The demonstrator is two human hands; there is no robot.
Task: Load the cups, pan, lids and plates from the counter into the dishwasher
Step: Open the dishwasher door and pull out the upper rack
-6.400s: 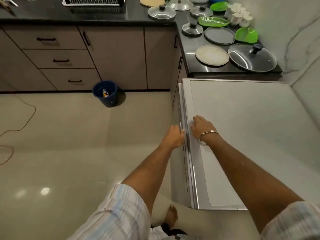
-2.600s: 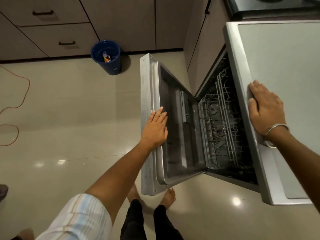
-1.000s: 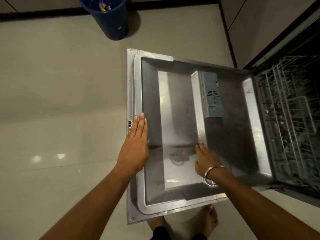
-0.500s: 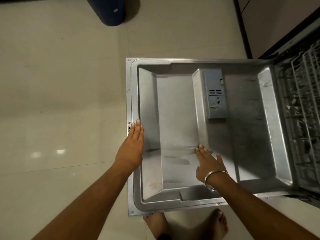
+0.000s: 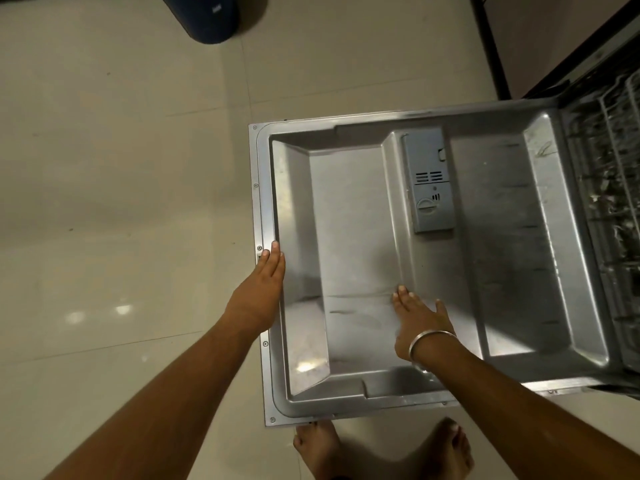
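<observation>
Steel dishwasher door (image 5: 502,271) (dished, scuffed) lies flat under 2 hands (image 5: 258,292).

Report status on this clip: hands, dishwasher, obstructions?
Left hand flat on dishwasher door edge, right hand flat on its inner panel. Door fully down, rack unloaded. Nothing blocking.

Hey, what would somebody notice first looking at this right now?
The open dishwasher door lying flat fills the middle, its grey detergent dispenser near the top. The left hand rests on its left rim and the right hand lies flat on its inner panel. The wire rack shows at far right.
</observation>
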